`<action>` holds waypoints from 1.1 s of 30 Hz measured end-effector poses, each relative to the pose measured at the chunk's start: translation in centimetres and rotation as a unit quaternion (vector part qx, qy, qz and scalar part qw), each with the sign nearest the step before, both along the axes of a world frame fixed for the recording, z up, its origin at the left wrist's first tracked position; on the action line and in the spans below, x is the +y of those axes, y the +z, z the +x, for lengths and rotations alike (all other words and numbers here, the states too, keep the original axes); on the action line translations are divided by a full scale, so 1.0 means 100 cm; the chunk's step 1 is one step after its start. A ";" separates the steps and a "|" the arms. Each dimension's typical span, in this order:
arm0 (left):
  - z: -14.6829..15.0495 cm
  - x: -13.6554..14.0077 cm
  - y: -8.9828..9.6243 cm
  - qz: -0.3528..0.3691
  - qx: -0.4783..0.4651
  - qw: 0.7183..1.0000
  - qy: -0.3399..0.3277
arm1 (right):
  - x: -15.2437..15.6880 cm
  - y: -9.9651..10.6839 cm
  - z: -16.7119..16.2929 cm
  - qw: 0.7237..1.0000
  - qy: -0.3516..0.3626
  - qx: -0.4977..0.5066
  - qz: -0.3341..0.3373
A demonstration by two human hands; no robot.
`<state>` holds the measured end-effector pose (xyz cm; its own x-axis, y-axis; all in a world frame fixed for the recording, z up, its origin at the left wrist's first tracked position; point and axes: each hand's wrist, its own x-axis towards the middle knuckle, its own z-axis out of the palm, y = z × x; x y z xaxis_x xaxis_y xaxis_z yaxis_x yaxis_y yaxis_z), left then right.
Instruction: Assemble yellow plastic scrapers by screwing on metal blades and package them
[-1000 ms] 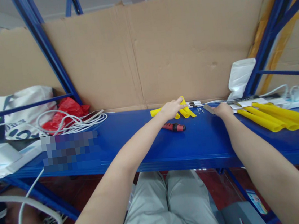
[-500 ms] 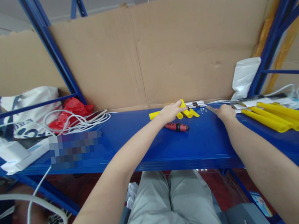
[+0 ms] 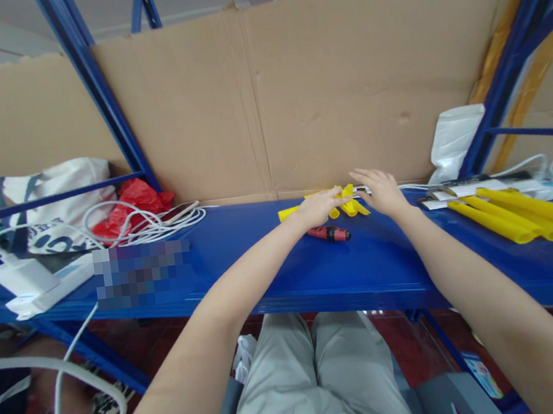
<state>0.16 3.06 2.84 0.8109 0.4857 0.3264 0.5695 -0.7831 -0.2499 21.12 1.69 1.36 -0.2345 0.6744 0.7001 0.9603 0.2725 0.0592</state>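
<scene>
My left hand is closed on a yellow plastic handle, which sticks up past the fingertips. Close beside it, my right hand has its upper fingers stretched to the left and its thumb below. A thin, pale flat blade shows between the thumb and fingers, mostly hidden, and reaches toward the yellow handle. Under and around the left hand lie more yellow pieces. A red and black screwdriver rests on the blue table just in front of them.
Several long yellow tubes lie at the right, beside flat metal blades. A white pouch leans by the blue post. Coiled white cable, a power strip and a cloth bag are at the left. Cardboard stands behind.
My right hand has moved left from beside the blades at the right, carrying the blade, and is now next to my left hand. My left hand has barely moved.
</scene>
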 end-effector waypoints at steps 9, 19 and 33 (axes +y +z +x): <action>-0.004 -0.003 -0.002 -0.028 -0.074 0.997 0.026 | 0.022 -0.007 0.001 0.996 0.041 0.073 -0.025; -0.040 -0.005 -0.015 -0.056 -0.199 0.973 0.105 | 0.026 -0.020 -0.004 0.924 -0.166 0.274 -0.209; -0.037 -0.015 -0.017 -0.084 -0.197 0.972 0.094 | 0.017 -0.020 -0.016 0.944 -0.190 0.074 -0.258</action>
